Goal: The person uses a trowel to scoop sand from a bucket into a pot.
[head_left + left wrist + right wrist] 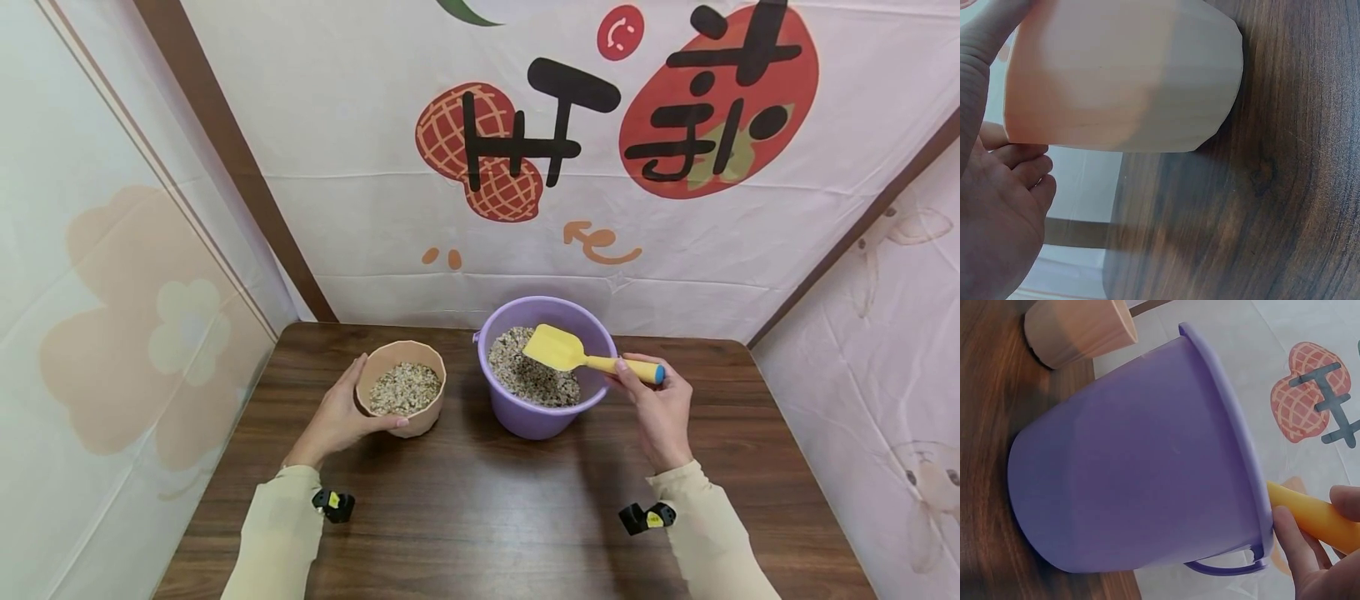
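Note:
My left hand grips a peach-coloured faceted pot, thumb across its near side and fingers round the left at the rim. Speckled grit fills part of the pot. In the left wrist view, the curled fingers lie by the rim of the pot. My right hand holds a yellow toy shovel by its blue-tipped handle, the bare blade over the purple bucket. Similar grit lies inside the bucket. The right wrist view shows the yellow handle pinched beside the bucket's rim.
Pot and bucket stand side by side near the back of a dark wooden table. Behind it hangs a printed white cloth, with more cloth at both sides. The bucket's purple handle hangs at its side.

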A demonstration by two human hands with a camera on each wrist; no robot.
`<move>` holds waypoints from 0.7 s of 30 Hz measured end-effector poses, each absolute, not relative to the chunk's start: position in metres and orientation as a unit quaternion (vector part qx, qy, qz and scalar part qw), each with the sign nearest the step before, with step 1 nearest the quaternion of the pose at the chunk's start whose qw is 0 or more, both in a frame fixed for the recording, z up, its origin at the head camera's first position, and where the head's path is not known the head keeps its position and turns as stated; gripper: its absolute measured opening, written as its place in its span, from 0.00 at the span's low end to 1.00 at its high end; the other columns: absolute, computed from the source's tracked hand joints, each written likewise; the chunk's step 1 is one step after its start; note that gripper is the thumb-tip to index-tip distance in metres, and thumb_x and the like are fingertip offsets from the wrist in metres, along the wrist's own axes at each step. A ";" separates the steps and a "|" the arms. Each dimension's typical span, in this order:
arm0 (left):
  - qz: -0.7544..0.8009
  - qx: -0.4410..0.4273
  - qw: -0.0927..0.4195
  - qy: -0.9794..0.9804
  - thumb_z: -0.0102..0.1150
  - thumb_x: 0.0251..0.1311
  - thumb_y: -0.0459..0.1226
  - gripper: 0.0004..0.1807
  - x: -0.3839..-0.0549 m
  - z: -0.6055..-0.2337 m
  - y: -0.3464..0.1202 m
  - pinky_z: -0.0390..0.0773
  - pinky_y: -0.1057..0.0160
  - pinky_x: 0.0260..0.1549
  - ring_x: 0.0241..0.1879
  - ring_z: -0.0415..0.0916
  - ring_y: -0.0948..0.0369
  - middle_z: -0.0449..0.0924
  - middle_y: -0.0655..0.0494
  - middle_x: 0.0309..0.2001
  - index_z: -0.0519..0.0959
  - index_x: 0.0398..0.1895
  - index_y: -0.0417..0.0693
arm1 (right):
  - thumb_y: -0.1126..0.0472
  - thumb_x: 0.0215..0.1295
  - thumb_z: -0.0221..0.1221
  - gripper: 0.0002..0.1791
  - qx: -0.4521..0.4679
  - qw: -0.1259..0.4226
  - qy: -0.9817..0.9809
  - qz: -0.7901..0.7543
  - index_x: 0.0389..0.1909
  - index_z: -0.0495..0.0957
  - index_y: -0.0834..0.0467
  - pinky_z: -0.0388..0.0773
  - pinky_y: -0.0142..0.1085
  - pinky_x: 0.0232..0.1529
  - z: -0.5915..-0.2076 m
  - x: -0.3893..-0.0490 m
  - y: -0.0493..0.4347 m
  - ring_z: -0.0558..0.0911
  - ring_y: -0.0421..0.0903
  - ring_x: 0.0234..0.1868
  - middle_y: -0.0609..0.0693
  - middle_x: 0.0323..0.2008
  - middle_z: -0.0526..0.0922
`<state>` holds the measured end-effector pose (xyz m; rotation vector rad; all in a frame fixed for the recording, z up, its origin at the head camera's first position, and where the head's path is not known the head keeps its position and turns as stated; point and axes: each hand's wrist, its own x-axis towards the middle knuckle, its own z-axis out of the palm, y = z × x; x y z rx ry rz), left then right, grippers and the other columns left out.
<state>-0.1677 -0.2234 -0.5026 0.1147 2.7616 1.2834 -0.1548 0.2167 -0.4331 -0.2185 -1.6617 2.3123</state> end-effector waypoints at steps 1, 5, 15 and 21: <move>0.420 0.037 0.048 0.905 0.83 0.39 0.58 0.76 -0.168 -0.502 -0.223 0.59 0.34 0.68 0.75 0.50 0.37 0.44 0.37 0.80 0.40 0.83 0.43 | 0.73 0.63 0.66 0.17 -0.078 0.141 -0.577 0.800 0.50 0.77 0.77 0.84 0.43 0.48 -0.434 -0.155 0.217 0.86 0.52 0.43 0.61 0.41 0.80; 0.418 0.037 0.047 0.906 0.82 0.39 0.59 0.76 -0.168 -0.502 -0.223 0.58 0.34 0.68 0.75 0.50 0.37 0.44 0.37 0.80 0.40 0.83 0.42 | 0.73 0.64 0.66 0.18 -0.082 0.138 -0.586 0.794 0.52 0.76 0.77 0.83 0.43 0.48 -0.436 -0.155 0.217 0.87 0.52 0.43 0.61 0.43 0.80; 0.414 0.039 0.040 0.909 0.83 0.37 0.60 0.77 -0.168 -0.499 -0.222 0.57 0.34 0.68 0.76 0.48 0.36 0.43 0.35 0.80 0.40 0.82 0.42 | 0.71 0.64 0.67 0.18 -0.086 0.137 -0.599 0.784 0.52 0.77 0.76 0.83 0.44 0.49 -0.437 -0.155 0.218 0.86 0.51 0.44 0.61 0.43 0.80; 0.405 0.051 0.026 0.912 0.82 0.37 0.61 0.78 -0.170 -0.493 -0.218 0.58 0.34 0.68 0.76 0.48 0.36 0.42 0.35 0.80 0.40 0.82 0.42 | 0.70 0.64 0.67 0.19 -0.085 0.135 -0.605 0.780 0.52 0.77 0.75 0.83 0.43 0.49 -0.437 -0.155 0.218 0.86 0.51 0.44 0.61 0.44 0.79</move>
